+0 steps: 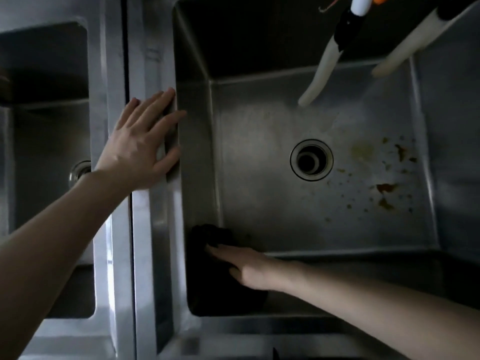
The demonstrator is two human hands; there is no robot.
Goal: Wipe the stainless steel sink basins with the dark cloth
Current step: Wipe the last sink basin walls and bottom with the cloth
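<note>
I look down into a deep stainless steel basin (259, 120) with a round drain (311, 160) in its floor. Brown and yellow specks of grime (384, 188) dot the floor to the right of the drain. The dark cloth (207, 237) is bunched in the near left corner, against the left wall. My right hand (246, 268) presses flat on the cloth, fingers pointing left. My left hand (145, 141) rests open on the steel divider (145, 229) at the basin's left rim, fingers spread over the edge.
A second basin (46, 131) lies to the left, its drain (80, 170) partly hidden by my left forearm. Two white hoses (322, 71) hang down from the top right over the back of the main basin.
</note>
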